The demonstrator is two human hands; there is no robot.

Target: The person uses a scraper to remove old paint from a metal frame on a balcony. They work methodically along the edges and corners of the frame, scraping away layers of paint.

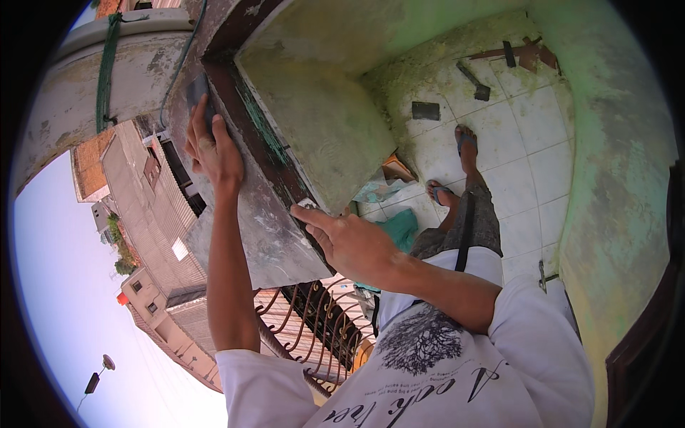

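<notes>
My left hand (216,151) is pressed against a worn grey wall face beside the brown frame (275,146). Under its fingers is a flat dark sheet (198,93), which looks like sandpaper, held against the surface. My right hand (353,246) is lower down, at the near end of the frame. Its index finger is stretched out and its tip touches the frame edge beside a whitish patch; the other fingers are bent and partly hidden. I see nothing held in that hand. Green streaks of old paint or fibre run along the frame between the two hands.
Curled iron railing (307,321) runs below the ledge, with rooftops (153,207) beyond. On the white tiled floor (531,146) lie a black rectangular piece (426,110), a dark handled tool (476,84) and brown scraps (529,53). A teal cloth (399,228) lies near my sandalled feet.
</notes>
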